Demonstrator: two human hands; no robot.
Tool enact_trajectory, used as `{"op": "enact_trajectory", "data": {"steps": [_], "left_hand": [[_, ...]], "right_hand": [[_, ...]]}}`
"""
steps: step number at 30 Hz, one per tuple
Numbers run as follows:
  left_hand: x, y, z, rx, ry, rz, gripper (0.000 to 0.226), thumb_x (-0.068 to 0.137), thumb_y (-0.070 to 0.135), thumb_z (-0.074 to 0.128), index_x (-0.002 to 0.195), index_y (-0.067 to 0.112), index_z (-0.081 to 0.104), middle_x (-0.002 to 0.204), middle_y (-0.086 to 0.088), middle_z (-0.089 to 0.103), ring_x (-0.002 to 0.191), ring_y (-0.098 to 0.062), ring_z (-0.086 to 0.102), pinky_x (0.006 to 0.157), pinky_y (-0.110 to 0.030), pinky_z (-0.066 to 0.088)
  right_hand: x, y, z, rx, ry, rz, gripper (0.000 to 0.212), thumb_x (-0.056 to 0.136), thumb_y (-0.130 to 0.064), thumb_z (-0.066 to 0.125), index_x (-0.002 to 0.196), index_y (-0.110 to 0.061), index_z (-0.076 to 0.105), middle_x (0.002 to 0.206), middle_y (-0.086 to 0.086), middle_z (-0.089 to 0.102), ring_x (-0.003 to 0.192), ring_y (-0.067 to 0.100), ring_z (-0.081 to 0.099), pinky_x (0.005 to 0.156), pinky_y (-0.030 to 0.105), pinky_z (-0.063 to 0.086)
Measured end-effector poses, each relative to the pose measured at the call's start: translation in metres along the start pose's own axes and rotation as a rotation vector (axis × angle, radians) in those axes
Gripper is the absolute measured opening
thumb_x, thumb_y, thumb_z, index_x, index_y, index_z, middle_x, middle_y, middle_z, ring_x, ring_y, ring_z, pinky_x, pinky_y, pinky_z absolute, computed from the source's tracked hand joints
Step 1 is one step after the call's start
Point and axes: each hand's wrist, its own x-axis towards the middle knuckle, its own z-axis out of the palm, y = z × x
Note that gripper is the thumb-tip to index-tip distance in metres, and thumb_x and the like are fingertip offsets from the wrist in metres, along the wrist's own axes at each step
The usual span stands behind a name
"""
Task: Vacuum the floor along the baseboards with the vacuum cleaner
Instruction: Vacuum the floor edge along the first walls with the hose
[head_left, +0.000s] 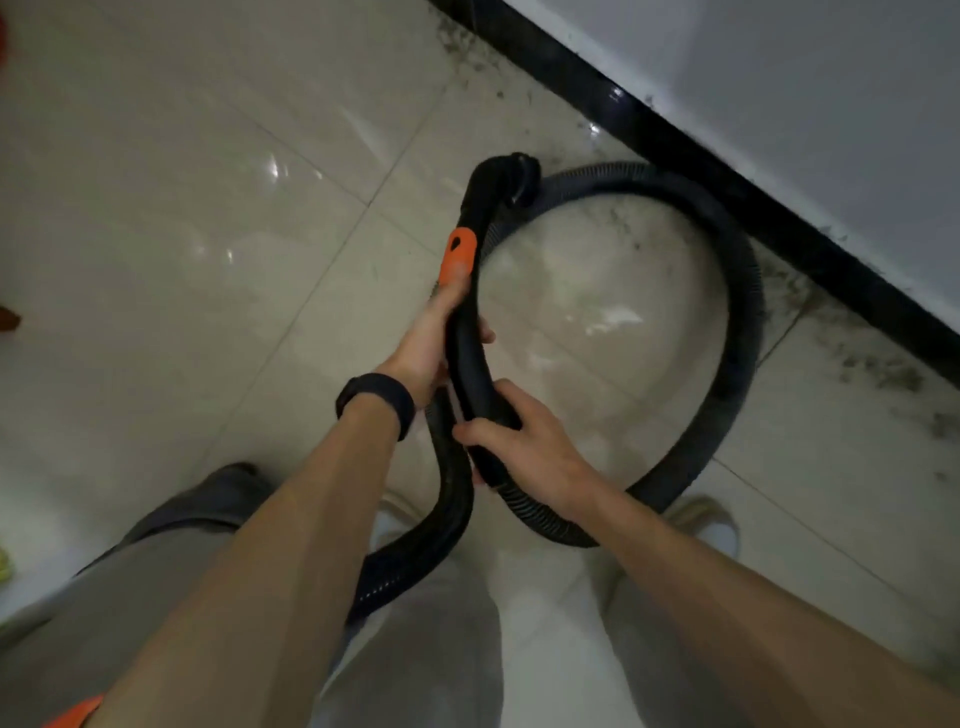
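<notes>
Both hands grip the smooth, curved black plastic vacuum handle tube (466, 358). Right hand (524, 436) curls round its lower end at the ribbed black hose (743, 322); left hand (428, 348), black wristband (375, 397), wraps it below an orange plastic collar (458, 257). Hose rings glossy pale floor tiles (208, 208); beyond, grey dust clumps (883, 364) line the shiny black baseboard (727, 176).

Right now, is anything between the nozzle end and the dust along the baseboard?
Yes. The hose loop lies on the floor between the nozzle and the black baseboard, close against the dust there. Nothing else visible is in the way. The left hand and right hand both grip the wand.
</notes>
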Motion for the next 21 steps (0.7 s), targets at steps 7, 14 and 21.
{"op": "enact_trajectory", "data": {"steps": [7, 14, 21], "left_hand": [[0.065, -0.025, -0.030, 0.985, 0.417, 0.135, 0.065, 0.089, 0.057, 0.059, 0.139, 0.019, 0.043, 0.148, -0.017, 0.038, 0.134, -0.038, 0.037, 0.112, -0.049, 0.032], [0.117, -0.031, -0.015, 1.468, 0.355, 0.399, 0.090, 0.089, 0.031, 0.064, 0.156, 0.032, 0.003, 0.165, -0.003, -0.001, 0.151, -0.033, 0.002, 0.119, -0.059, 0.010], [0.152, -0.004, -0.018, 1.278, 0.385, 0.334, 0.051, 0.103, 0.022, 0.046, 0.149, 0.008, 0.031, 0.144, -0.024, 0.042, 0.123, -0.045, 0.049, 0.099, -0.050, 0.042]], "right_hand": [[-0.030, 0.041, 0.026, 0.416, 0.034, 0.058, 0.030, 0.079, -0.017, 0.073, 0.099, -0.003, 0.056, 0.078, 0.019, 0.061, 0.060, 0.030, 0.058, 0.054, 0.036, 0.050], [-0.023, 0.083, -0.011, 0.240, 0.000, 0.062, 0.038, 0.073, -0.013, 0.078, 0.099, 0.000, 0.053, 0.080, 0.022, 0.056, 0.062, 0.036, 0.058, 0.052, 0.037, 0.051], [-0.038, 0.079, -0.052, -0.156, -0.027, -0.074, 0.040, 0.061, -0.020, 0.076, 0.092, -0.001, 0.058, 0.086, 0.036, 0.057, 0.061, 0.022, 0.055, 0.053, 0.034, 0.041]]}}
